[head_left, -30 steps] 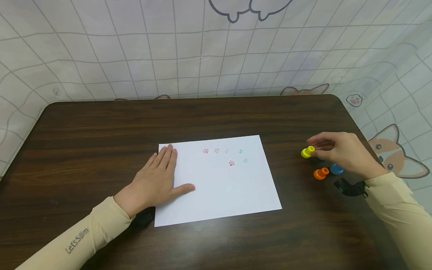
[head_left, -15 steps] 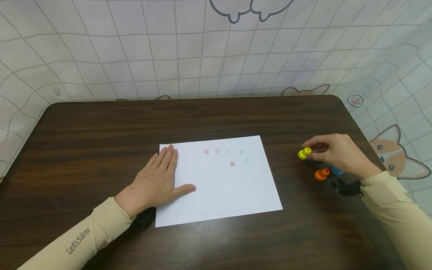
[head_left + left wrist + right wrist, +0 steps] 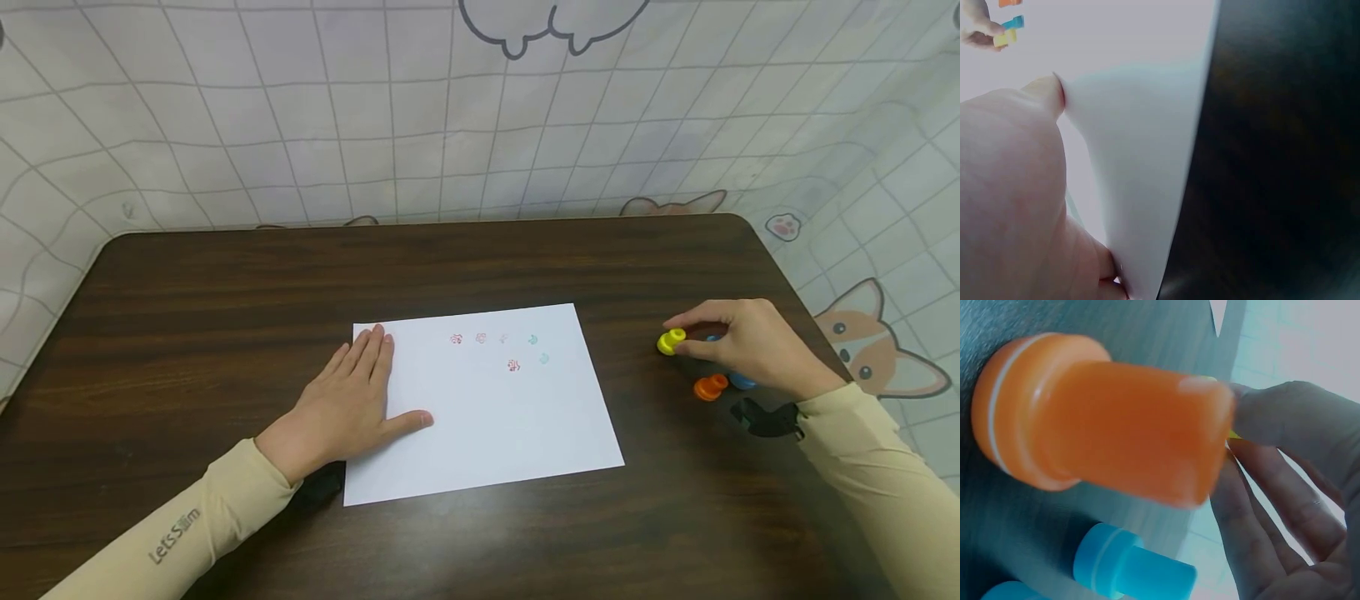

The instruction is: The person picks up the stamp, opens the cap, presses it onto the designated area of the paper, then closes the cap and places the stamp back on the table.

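Note:
My left hand [image 3: 341, 400] lies flat on the left part of a white sheet of paper [image 3: 510, 433], fingers straight and thumb spread. Small red and teal stamp prints [image 3: 513, 365] mark the sheet's upper part. To the right of the paper, my right hand [image 3: 757, 346] pinches a yellow stamp [image 3: 670, 342] between thumb and fingertips. An orange stamp [image 3: 710, 387] stands just below that hand. Beside it a blue stamp [image 3: 742, 381] is partly covered by the hand, and another bit of blue shows behind the fingers. In the right wrist view the orange stamp [image 3: 1135, 431] hides most of the yellow one.
The dark wooden table [image 3: 225, 283] reaches to a white grid-patterned cloth [image 3: 420, 125] at the back and right. Two blue stamps, one whole [image 3: 1157, 565] and one cut off by the frame edge, show in the right wrist view.
My right hand has shifted slightly left with the yellow stamp, away from the orange and blue ones. The left hand stays in place on the paper.

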{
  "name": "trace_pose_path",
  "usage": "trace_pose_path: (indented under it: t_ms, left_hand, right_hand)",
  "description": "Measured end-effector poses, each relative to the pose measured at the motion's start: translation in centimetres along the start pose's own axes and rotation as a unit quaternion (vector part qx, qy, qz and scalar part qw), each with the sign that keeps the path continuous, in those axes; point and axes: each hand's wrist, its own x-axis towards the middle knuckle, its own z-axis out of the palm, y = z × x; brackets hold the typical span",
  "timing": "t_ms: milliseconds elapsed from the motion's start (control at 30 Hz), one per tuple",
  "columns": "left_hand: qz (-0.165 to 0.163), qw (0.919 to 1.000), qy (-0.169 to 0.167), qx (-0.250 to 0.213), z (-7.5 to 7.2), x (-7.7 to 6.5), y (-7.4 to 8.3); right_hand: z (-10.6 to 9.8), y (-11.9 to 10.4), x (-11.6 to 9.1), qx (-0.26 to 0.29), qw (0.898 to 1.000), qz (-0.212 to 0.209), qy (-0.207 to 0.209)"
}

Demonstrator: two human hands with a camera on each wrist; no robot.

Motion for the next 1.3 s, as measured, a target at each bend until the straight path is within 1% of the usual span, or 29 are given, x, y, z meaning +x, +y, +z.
trace_pose_path:
  t_ms: [100, 300, 500, 633, 767, 900, 1000, 1133, 1300]
  left_hand:
    - [-0.001, 1.0000, -0.001, -0.001, 0.0, 0.0, 0.0]
    - [-0.001, 1.0000, 0.000, -0.003, 0.0, 0.0, 0.0]
    - [0.006, 1.0000, 0.006, -0.001, 0.1, 0.1, -0.1]
    - [0.002, 1.0000, 0.003, -0.005, 0.1, 0.1, -0.2]
    - [0.000, 1.0000, 0.002, -0.007, 0.1, 0.1, -0.2]
    - [0.000, 1.0000, 0.002, -0.006, 0.1, 0.1, -0.1]
    - [-0.001, 1.0000, 0.000, -0.008, 0.0, 0.1, -0.1]
    - [-0.001, 1.0000, 0.000, -0.010, 0.0, 0.0, 0.0]
    - [-0.002, 1.0000, 0.003, -0.009, 0.0, 0.0, 0.0]
  right_hand:
    - [0.0, -0.2, -0.2, 0.005, 1.000, -0.009, 0.014]
    - [0.2, -0.7, -0.4, 0.040, 0.999, -0.014, 0.030]
    - [0.7, -1.3, -0.5, 0.064, 0.995, -0.039, 0.060]
    - [0.9, -2.0, -0.6, 0.103, 0.990, -0.057, 0.081]
    - [1.1, -2.7, -0.8, 0.132, 0.985, -0.057, 0.094]
    - [1.3, -3.3, -1.0, 0.152, 0.982, -0.061, 0.098]
    - [1.4, -3.7, -1.1, 0.174, 0.978, -0.069, 0.093]
    - [1.5, -4.4, -1.0, 0.211, 0.970, -0.082, 0.085]
    - [1.8, -5.3, -0.5, 0.266, 0.957, -0.075, 0.094]
